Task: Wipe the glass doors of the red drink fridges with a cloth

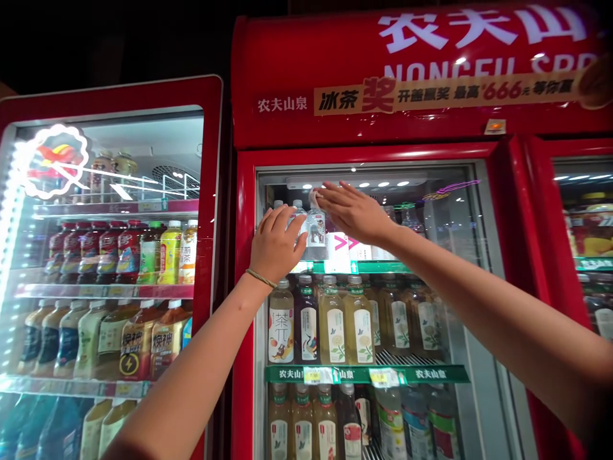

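Note:
In front of the glass door (460, 255) of a red drinks cooler, both my arms are raised. My left hand (278, 241) is open near the door's upper left, palm towards the glass, fingers apart and slightly bent. To its right, my right hand (353, 211) lies flat with fingers stretched to the left. A small whitish patch (314, 197) shows by its fingertips; I cannot tell if it is a cloth or a bottle top behind. Clear bottles (316, 229) stand on the top shelf behind the hands. Whether either palm touches the glass is hidden.
Tea bottles (334, 326) line the shelf below, above a green shelf strip (335, 375). A second lit cooler (211, 191) with several rows of drinks stands at left. Another glass door (587, 236) is at far right. A red header panel (287, 57) spans the top.

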{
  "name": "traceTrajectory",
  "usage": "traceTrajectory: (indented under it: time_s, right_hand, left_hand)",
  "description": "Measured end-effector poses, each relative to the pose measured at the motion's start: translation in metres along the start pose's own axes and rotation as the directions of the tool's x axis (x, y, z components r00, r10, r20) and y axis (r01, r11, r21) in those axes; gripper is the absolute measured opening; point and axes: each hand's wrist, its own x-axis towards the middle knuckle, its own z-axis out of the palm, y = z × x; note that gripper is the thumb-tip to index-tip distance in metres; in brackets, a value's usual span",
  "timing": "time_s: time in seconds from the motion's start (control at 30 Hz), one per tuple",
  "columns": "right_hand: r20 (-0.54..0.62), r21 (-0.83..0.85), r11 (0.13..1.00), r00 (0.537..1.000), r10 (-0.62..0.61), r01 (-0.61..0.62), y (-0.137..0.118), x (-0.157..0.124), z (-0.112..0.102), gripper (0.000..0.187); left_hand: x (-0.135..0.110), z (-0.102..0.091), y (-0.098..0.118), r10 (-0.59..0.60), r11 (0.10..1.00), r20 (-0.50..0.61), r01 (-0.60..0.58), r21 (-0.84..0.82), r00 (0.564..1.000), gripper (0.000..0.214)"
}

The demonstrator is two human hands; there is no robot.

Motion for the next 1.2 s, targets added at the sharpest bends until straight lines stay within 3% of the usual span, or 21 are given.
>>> traceTrajectory:
  time_s: [0.13, 0.27, 0.4, 0.53, 0.67, 0.83, 0.97, 1.1, 1.2]
  right_hand:
    - [-0.061, -0.014, 0.998, 0.996, 0.067, -0.068, 0.008, -0.001, -0.003, 0.048]
    - [0.02, 0.026, 0.998, 0.998, -0.058, 0.057, 0.018, -0.009, -0.008, 0.048]
    - [-0.067, -0.003, 0.998, 0.996, 0.056, -0.056, 0.029, -0.017, -0.013, 0.048]
    - [0.033, 0.022, 0.998, 0.998, -0.053, 0.052, 0.034, -0.025, -0.016, 0.048]
    - [-0.063, -0.025, 0.997, 0.995, 0.075, -0.076, 0.041, -0.031, -0.021, 0.048]
    - [0.051, -0.004, 1.0, 0.999, 0.003, -0.003, 0.038, -0.043, -0.026, 0.048]
    - [-0.012, -0.023, 0.995, 0.995, 0.101, -0.101, 0.037, -0.05, -0.027, 0.05]
    - [0.046, 0.005, 1.0, 0.999, 0.028, -0.028, 0.039, -0.055, -0.028, 0.05]
    - [-0.03, -0.028, 0.992, 0.992, 0.123, -0.123, 0.04, -0.059, -0.028, 0.051]
  left_hand:
    - [0.008, 0.007, 0.009, -0.004, 1.0, -0.03, 0.004, -0.001, 1.0, 0.032]
    - [0.01, 0.011, 0.014, 0.039, 0.999, -0.026, -0.039, -0.006, 0.999, 0.032]
    - [0.011, 0.015, 0.016, 0.052, 0.999, -0.038, -0.052, 0.008, 0.998, 0.032]
    - [0.014, 0.018, 0.024, 0.034, 0.999, -0.046, -0.035, -0.024, 0.998, 0.031]
    - [0.019, 0.024, 0.038, 0.047, 0.996, -0.037, -0.049, -0.071, 0.998, 0.03]
    - [0.022, 0.028, 0.047, 0.059, 0.996, -0.03, -0.061, -0.068, 0.998, 0.031]
    - [0.025, 0.029, 0.052, 0.039, 0.994, -0.031, -0.042, -0.105, 0.999, 0.031]
    - [0.026, 0.033, 0.057, 0.059, 0.993, -0.059, -0.064, -0.099, 0.997, 0.031]
    - [0.023, 0.035, 0.058, 0.072, 0.992, -0.061, -0.078, -0.095, 0.996, 0.031]
